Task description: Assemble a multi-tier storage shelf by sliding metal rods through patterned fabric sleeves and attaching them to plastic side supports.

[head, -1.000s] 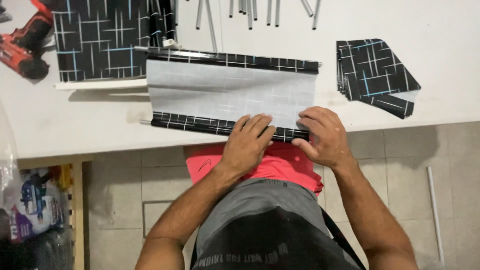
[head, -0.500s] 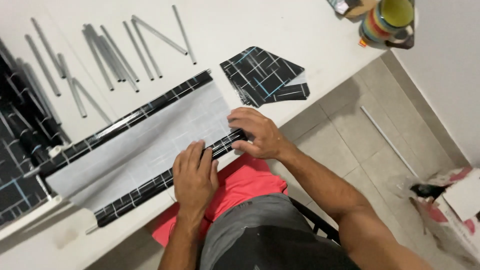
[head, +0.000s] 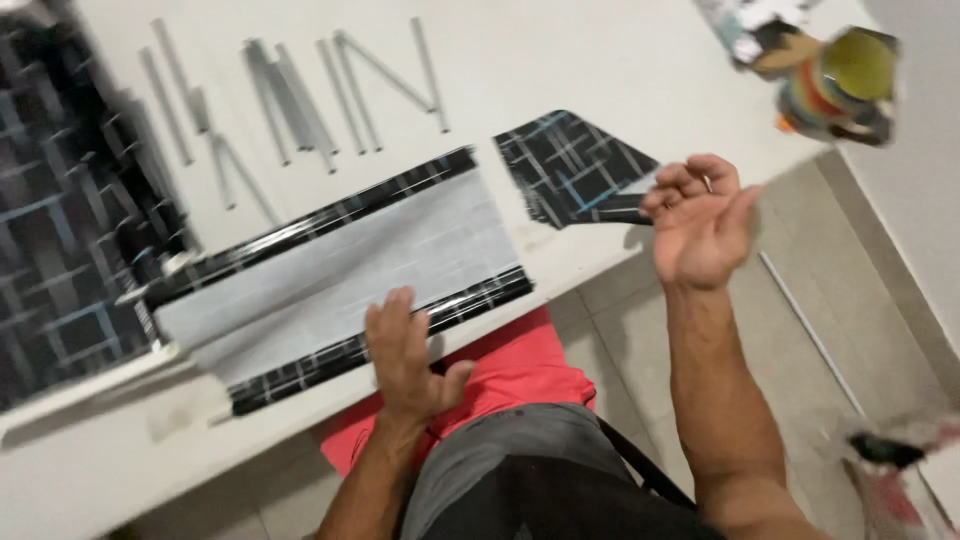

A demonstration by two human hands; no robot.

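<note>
A sheet of black patterned wrapping paper (head: 340, 270) lies white side up on the white table (head: 560, 60), its two long edges folded over. My left hand (head: 405, 355) rests flat on the near folded edge, fingers spread. My right hand (head: 700, 220) hovers off the sheet at the table's right edge, fingers loosely curled and empty, next to a cut piece of the same black paper (head: 570, 165).
Several grey rods (head: 300, 100) lie scattered at the back of the table. More black patterned paper (head: 60, 230) covers the left side. A colourful striped mug (head: 840, 85) stands at the far right corner. Tiled floor lies below the table edge.
My right hand has lifted off the folded edge and swung right toward the cut piece. My left hand stays on the edge. The view has tilted further.
</note>
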